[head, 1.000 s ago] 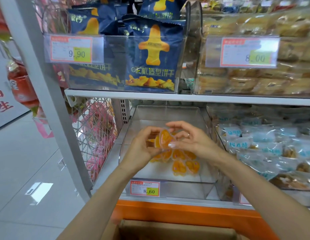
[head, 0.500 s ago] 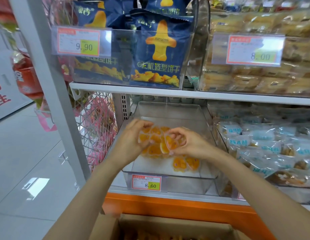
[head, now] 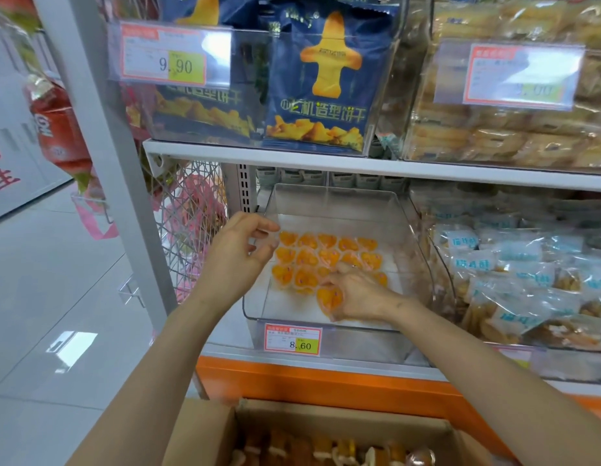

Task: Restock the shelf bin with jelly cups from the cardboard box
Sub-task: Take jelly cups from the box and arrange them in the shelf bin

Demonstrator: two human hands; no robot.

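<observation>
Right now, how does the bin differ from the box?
The bin is clear plastic; the box is brown cardboard. The bin sits higher; the box is below it, at the frame's bottom. Cups in the bin lie in neat rows; those in the box look jumbled. Both hold orange jelly cups.

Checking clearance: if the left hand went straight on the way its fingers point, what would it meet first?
Probably the leftmost jelly cups in the shelf bin; how high the left hand is above them is unclear.
</observation>
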